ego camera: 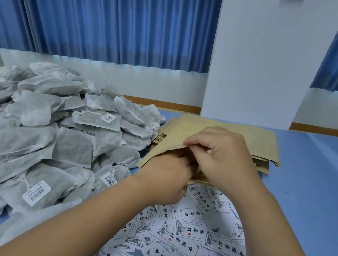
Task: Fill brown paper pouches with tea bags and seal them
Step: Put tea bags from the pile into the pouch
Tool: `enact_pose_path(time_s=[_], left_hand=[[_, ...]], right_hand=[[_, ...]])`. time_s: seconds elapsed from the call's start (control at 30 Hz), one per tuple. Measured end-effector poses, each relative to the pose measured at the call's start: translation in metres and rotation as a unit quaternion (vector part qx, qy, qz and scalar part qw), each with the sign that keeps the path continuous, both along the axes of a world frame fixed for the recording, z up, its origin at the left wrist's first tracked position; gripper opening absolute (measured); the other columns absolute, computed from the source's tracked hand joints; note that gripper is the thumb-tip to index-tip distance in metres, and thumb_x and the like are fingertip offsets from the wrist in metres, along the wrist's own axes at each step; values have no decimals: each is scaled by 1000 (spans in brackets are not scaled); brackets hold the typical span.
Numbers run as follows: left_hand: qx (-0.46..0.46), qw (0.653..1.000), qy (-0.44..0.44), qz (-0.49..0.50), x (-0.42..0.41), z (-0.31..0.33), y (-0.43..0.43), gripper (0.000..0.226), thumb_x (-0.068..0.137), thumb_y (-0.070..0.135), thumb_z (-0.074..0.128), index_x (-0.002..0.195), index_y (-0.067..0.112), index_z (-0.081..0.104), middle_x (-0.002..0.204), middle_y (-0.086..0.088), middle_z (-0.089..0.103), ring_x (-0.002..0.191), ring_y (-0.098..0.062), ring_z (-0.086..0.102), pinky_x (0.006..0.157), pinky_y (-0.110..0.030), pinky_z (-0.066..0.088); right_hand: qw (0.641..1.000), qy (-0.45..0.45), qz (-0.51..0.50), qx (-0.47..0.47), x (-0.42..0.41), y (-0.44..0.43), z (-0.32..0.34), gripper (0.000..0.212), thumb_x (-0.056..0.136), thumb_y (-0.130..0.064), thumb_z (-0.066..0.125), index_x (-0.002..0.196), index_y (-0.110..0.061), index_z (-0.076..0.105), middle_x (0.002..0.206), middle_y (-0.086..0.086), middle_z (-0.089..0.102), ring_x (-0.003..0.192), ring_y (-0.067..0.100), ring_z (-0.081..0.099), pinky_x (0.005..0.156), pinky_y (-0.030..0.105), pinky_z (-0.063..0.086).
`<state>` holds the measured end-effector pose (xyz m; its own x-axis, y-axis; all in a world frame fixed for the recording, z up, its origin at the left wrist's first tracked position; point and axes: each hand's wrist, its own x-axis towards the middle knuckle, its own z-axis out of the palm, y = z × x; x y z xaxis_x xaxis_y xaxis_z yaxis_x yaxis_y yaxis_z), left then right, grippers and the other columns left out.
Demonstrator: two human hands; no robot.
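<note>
A brown paper pouch (175,137) lies tilted on top of a stack of brown pouches (253,142) on the blue table. My right hand (222,155) pinches the pouch's upper lip and holds its mouth apart. My left hand (168,176) has its fingers pushed inside the mouth; whether they hold a tea bag is hidden. A large heap of grey-white tea bags (51,139) with strings and barcode tags fills the left side.
Printed white labels (189,234) with black characters lie scattered on the table (316,188) in front of me. A white pillar (256,64) and blue curtains (103,13) stand behind the table's far edge.
</note>
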<state>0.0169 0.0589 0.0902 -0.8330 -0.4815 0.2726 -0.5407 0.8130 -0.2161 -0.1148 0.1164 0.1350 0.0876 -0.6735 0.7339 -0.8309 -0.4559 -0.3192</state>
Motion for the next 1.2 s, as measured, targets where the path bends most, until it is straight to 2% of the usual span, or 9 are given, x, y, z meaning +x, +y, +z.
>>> enact_pose_path(time_s=[0.13,0.27,0.37,0.63,0.8,0.9,1.0,1.13,1.2], left_hand=[[17,998,62,-25,1,8,2,44,78,13,58,122,8,54,119,-13,55,103,-31,51,83,-44,47],[-28,979,202,-1,4,2,6,21,80,5,60,101,1,63,101,-17,58,87,-34,54,67,-47,49],[7,983,165,78,2,-5,7,26,89,23,54,112,12,56,109,-8,50,96,-25,52,72,-34,46],[195,977,83,3,-4,3,-7,57,83,39,62,133,22,41,123,-4,51,107,-22,54,89,-35,48],[146,980,132,-26,19,5,-7,65,87,60,54,139,22,44,127,6,54,113,-19,55,91,-38,47],[70,976,199,-53,51,9,-11,44,93,53,45,112,21,70,107,8,70,97,-11,64,85,-35,51],[-85,965,244,36,82,15,-39,31,88,37,55,88,13,75,95,-4,70,87,-28,64,76,-43,50],[-89,950,50,294,113,17,-85,75,72,60,68,135,26,46,142,-7,40,131,-30,38,100,-50,33],[-77,932,-26,352,121,13,-104,89,71,70,61,144,32,27,148,-4,30,137,-27,30,103,-53,32]], right_hand=[[997,-42,-56,-20,-1,-5,-4,20,77,0,67,80,-16,77,78,-5,69,76,10,59,73,20,44],[991,-91,-94,-20,-10,-8,-5,22,77,0,65,80,-18,77,75,-12,64,78,4,56,71,5,39],[992,-100,-73,-4,-9,-8,-5,23,78,0,65,79,-20,76,75,-15,63,74,1,56,69,4,40],[991,-133,-12,-17,-2,-9,-9,24,77,0,66,78,-22,76,77,-16,66,77,-5,59,68,4,40],[990,-117,-79,-4,-6,-19,-20,24,77,-2,65,80,-24,74,79,-19,60,74,-2,55,68,7,41],[989,-111,-94,15,-8,-23,-28,24,78,-4,65,80,-26,73,81,-17,61,73,0,55,67,13,42],[991,-95,-97,19,-8,-25,-32,24,78,-4,64,81,-26,73,78,-21,57,72,-4,53,65,14,40],[992,-83,-91,25,-8,-25,-34,23,78,-4,64,80,-25,72,76,-24,54,72,-6,51,66,15,39],[992,-82,-88,28,-9,-25,-34,22,78,-4,64,81,-24,73,77,-23,55,73,-5,51,66,16,40]])
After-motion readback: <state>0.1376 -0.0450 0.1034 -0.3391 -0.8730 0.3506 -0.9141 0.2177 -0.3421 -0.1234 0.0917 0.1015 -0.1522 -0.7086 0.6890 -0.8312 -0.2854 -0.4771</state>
